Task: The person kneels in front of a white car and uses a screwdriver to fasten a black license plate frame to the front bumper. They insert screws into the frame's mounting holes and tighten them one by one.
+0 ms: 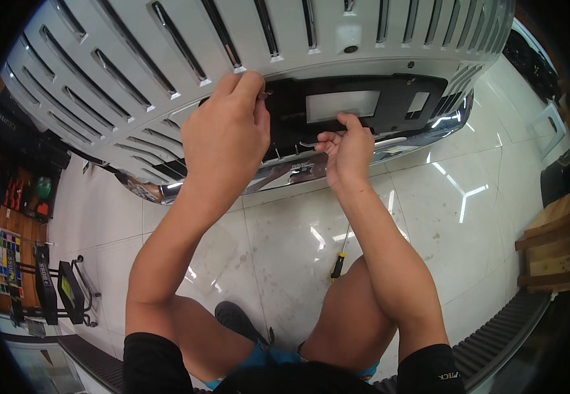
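Note:
A pale, curved car panel (186, 105) with rows of dark, bright-edged slots fills the top of the view. Fixed low on it is a black plate (403, 105) with a light rectangular opening (324, 107). My left hand (226, 128) is closed in a pinch at the plate's upper left, with a small metal bit just showing beside the fingertips. At the plate's lower edge, my right hand (350, 154) has its thumb raised against the plate and its fingers curled. A thin, light piece shows by those fingertips; what they grip is unclear.
Below the plate runs a chrome bumper strip (285, 175). A black-and-yellow screwdriver (338, 266) lies on the glossy tiled floor (285, 243) by my right knee. Wooden steps (550, 253) stand at the right, a wheeled black stand (68, 289) at the left.

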The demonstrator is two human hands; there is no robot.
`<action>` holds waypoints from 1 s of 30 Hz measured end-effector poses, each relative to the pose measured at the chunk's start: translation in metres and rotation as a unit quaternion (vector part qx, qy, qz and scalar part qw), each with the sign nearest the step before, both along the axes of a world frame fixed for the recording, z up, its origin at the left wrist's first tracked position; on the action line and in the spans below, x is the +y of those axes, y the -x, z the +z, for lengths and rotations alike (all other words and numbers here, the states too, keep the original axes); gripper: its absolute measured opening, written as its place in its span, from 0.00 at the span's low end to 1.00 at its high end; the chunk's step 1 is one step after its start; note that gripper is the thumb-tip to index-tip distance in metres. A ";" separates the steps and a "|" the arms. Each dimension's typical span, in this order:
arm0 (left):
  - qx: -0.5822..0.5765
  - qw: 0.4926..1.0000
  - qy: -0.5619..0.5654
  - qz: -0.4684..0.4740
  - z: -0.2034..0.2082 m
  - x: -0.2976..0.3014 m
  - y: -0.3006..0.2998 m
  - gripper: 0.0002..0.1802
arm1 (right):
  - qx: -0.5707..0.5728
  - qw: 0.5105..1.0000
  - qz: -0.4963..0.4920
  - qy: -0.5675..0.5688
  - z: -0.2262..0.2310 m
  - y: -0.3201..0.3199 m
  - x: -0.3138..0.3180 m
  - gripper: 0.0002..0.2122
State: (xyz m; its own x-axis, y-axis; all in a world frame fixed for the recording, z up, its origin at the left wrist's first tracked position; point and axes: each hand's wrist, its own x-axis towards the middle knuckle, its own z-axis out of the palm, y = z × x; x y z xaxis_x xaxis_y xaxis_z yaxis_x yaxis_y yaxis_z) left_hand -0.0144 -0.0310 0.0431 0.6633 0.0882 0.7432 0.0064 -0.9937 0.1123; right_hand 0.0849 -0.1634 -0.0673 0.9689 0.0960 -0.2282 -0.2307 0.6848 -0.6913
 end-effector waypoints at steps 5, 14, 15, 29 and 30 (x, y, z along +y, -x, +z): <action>0.133 0.987 0.036 0.085 0.008 0.001 0.005 0.12 | -0.010 1.000 0.000 -0.005 0.000 0.000 0.001 0.17; 0.041 0.997 0.042 -0.045 -0.008 0.020 0.026 0.07 | -0.058 0.998 0.005 0.010 -0.012 -0.009 0.000 0.15; 0.066 0.995 0.045 -0.060 -0.013 0.029 0.036 0.06 | -0.051 0.998 -0.003 0.027 -0.014 -0.010 -0.002 0.14; 0.675 0.704 0.063 0.212 -0.298 0.366 0.260 0.16 | -0.103 0.993 0.042 0.039 -0.027 -0.027 -0.026 0.12; 0.654 0.718 0.096 0.219 -0.323 0.378 0.271 0.16 | -0.122 0.990 0.055 0.037 -0.030 -0.029 -0.029 0.12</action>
State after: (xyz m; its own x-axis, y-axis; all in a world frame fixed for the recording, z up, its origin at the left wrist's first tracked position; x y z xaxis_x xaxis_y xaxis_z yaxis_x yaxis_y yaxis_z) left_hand -0.2854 0.3466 -0.2803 0.6605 0.5181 -0.5433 0.5380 -0.8315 -0.1388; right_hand 0.1137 -0.1920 -0.0970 0.9805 0.1965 0.0018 -0.1206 0.6093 -0.7837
